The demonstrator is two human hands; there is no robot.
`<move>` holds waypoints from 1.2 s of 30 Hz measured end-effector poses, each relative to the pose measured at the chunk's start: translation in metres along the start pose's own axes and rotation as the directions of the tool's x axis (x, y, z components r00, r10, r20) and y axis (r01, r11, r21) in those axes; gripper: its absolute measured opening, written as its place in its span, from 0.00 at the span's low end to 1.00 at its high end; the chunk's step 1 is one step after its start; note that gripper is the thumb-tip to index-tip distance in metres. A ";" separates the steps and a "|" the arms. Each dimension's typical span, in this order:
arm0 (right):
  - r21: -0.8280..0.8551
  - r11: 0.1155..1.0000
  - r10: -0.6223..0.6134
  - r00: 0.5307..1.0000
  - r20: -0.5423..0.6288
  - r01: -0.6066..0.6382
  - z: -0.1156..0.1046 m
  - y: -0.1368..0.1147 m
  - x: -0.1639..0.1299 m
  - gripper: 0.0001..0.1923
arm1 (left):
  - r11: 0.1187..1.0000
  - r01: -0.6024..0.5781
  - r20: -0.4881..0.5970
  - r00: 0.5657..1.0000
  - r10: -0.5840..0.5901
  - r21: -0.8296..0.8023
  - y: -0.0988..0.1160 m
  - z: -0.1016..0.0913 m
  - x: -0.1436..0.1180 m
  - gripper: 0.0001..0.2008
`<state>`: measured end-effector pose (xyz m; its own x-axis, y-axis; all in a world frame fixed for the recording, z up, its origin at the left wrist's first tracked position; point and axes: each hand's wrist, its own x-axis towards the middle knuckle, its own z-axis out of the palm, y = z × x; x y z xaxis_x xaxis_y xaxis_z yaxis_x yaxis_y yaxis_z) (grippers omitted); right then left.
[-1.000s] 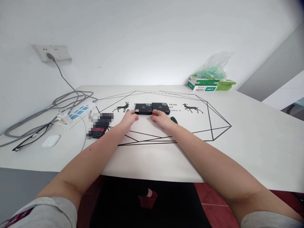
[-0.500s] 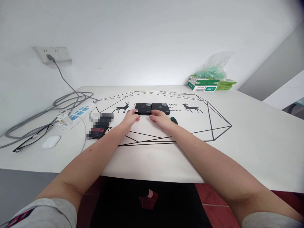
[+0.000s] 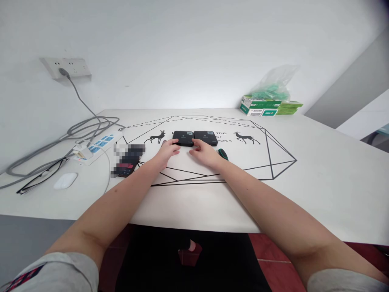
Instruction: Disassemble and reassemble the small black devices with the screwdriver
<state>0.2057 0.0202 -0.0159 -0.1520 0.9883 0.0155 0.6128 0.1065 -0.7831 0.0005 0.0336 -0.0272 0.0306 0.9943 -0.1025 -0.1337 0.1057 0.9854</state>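
Observation:
Two small black boxes lie side by side on the white table (image 3: 319,178), the left box (image 3: 183,138) touching the right box (image 3: 206,137). My left hand (image 3: 168,152) rests just in front of the left box, its fingertips at the box's near edge. In front of the right box lies my right hand (image 3: 204,152), fingers loosely curled and touching the near edge. Neither hand lifts anything. A dark green-tipped tool (image 3: 223,153) lies right beside my right wrist.
A phone (image 3: 127,162) lies left of my left hand. Farther left are a power strip (image 3: 97,146) with grey cables (image 3: 60,142), glasses (image 3: 39,176) and a white earbud case (image 3: 65,180). Green cartons (image 3: 267,108) and a plastic bag (image 3: 273,87) stand at the back right.
Both hands have shifted slightly; the fingers of each now reach the near edges of the boxes. The boxes have not moved.

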 end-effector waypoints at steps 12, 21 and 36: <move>-0.314 0.935 -0.208 0.971 -0.114 0.163 -0.001 0.010 0.008 0.30 | 0.999 0.016 -0.047 0.999 -0.018 -0.046 -0.005 0.000 0.006 0.16; -0.494 0.869 -0.004 0.997 -0.080 -0.036 -0.001 0.027 0.016 0.35 | 1.000 0.005 -0.092 0.996 -0.004 0.008 -0.009 0.003 0.008 0.15; -0.578 0.798 0.085 0.980 -0.178 -0.174 -0.009 0.020 0.027 0.31 | 0.996 0.015 -0.110 0.994 -0.005 0.088 -0.012 0.003 0.011 0.12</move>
<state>0.2205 0.0499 -0.0253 0.0407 0.9974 0.0592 0.9631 -0.0234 -0.2680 0.0052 0.0436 -0.0393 -0.0780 0.9894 -0.1223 -0.0458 0.1190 0.9918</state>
